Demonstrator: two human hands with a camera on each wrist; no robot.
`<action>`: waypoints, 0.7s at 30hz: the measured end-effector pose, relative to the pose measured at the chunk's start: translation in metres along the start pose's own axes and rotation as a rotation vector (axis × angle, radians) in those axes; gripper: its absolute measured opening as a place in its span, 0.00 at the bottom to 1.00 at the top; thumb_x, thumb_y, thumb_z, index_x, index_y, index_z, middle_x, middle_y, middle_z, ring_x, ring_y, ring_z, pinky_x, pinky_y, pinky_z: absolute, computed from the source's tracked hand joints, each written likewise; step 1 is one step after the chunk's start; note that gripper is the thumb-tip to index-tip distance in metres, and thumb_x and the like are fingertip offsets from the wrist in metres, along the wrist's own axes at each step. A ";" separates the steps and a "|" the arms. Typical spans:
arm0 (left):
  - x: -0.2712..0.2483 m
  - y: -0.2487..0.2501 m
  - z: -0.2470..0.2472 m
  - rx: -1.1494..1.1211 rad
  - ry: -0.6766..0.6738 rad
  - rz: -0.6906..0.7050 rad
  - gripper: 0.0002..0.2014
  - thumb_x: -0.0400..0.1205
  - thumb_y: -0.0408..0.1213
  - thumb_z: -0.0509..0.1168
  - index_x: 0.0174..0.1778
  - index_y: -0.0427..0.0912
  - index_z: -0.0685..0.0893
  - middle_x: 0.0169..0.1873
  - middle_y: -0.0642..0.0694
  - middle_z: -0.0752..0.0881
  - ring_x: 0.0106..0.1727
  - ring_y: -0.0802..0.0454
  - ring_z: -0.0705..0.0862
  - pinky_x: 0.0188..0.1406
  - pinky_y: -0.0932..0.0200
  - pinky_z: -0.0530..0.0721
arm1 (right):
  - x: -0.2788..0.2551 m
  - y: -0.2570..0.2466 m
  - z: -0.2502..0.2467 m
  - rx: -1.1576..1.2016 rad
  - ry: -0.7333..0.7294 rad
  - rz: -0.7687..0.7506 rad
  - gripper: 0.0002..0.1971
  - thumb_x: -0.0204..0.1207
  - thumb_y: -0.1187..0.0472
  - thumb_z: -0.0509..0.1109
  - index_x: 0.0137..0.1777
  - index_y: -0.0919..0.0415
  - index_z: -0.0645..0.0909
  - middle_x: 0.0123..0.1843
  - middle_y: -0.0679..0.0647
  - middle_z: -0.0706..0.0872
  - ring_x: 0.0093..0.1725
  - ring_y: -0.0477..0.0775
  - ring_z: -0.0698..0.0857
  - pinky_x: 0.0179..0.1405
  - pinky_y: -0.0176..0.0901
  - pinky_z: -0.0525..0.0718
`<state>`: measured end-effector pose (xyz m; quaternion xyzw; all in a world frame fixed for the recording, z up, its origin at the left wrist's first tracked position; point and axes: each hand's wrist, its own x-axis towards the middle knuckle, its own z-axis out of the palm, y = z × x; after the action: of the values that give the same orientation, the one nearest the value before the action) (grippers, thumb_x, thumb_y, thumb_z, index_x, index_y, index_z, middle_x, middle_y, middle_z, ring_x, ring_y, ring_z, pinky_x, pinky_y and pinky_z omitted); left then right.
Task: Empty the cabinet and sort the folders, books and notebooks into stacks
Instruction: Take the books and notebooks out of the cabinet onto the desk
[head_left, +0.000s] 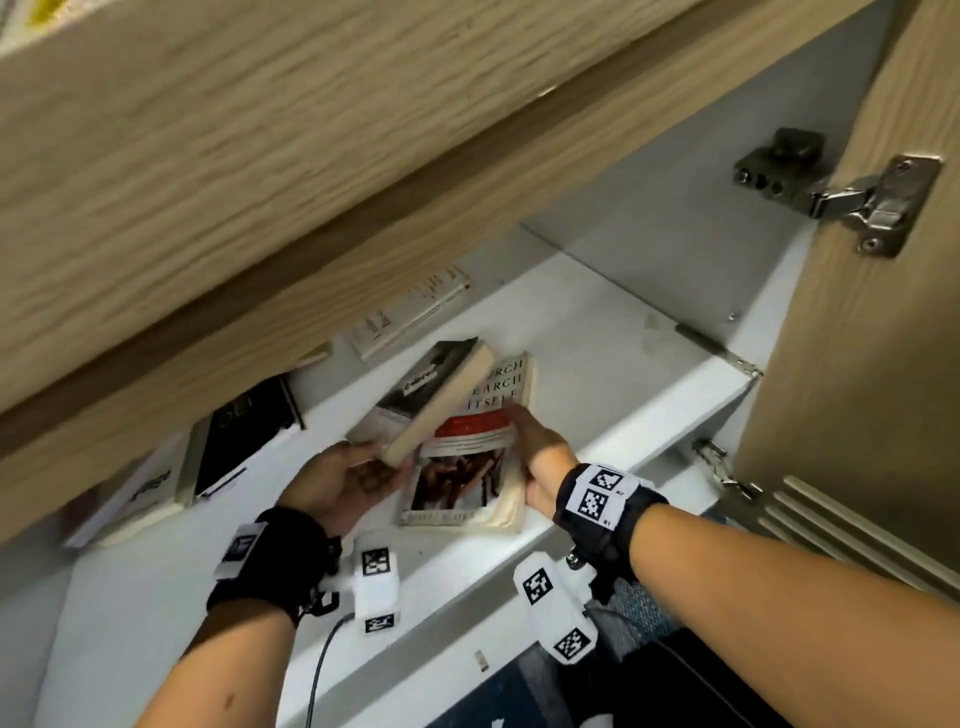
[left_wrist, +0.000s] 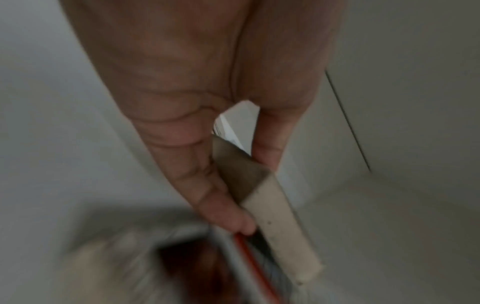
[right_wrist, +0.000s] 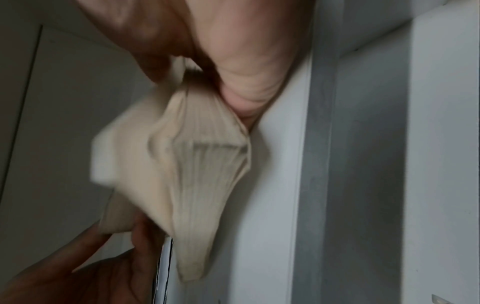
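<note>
Left hand (head_left: 347, 480): your fingers pinch the tilted grey paperback (head_left: 435, 391), frame centre.
Right hand (head_left: 540, 457): your fingers grip the red-banded paperback (head_left: 467, 467) on the shelf (head_left: 613, 358).

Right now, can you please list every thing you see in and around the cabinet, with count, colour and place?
grey book: 1, grey-black cover, cream page edges, tilted over the red book, gripped at its near end by the left hand.
red book: 1, white, red and brown cover, flat on the shelf near the front edge.
black book: 1, black, on the shelf to the left.
white books: at least 2, one at the back of the shelf, one far left, part hidden.
shelf: 1, white.
door: 1, light wood, open at right.
hinge: 1, metal, on the door.
left hand: holds the grey book.
right hand: grips the right side of the red book.
</note>
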<state>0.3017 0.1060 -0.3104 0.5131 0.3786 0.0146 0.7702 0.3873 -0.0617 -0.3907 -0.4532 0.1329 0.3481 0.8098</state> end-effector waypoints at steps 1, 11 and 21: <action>-0.007 -0.008 0.002 0.077 -0.038 -0.002 0.04 0.78 0.24 0.63 0.46 0.35 0.78 0.37 0.32 0.90 0.34 0.42 0.91 0.33 0.54 0.91 | -0.005 -0.002 0.002 0.047 -0.015 0.012 0.23 0.77 0.42 0.69 0.54 0.64 0.84 0.51 0.65 0.90 0.51 0.63 0.89 0.63 0.61 0.83; -0.019 -0.015 -0.017 0.722 -0.069 -0.029 0.13 0.84 0.41 0.65 0.63 0.47 0.78 0.41 0.34 0.91 0.41 0.40 0.91 0.48 0.48 0.88 | -0.018 0.000 0.000 0.006 -0.011 -0.025 0.13 0.72 0.68 0.75 0.55 0.72 0.82 0.56 0.72 0.87 0.40 0.63 0.87 0.30 0.44 0.87; 0.029 0.049 -0.095 1.025 0.409 0.178 0.17 0.83 0.38 0.68 0.67 0.38 0.81 0.62 0.37 0.83 0.58 0.37 0.82 0.59 0.46 0.82 | -0.014 0.000 0.003 -0.027 0.002 -0.034 0.15 0.73 0.66 0.75 0.56 0.75 0.82 0.57 0.76 0.86 0.36 0.65 0.85 0.25 0.46 0.83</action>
<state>0.2828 0.2151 -0.3057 0.8386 0.4341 -0.0071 0.3289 0.3768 -0.0655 -0.3820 -0.4666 0.1209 0.3355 0.8094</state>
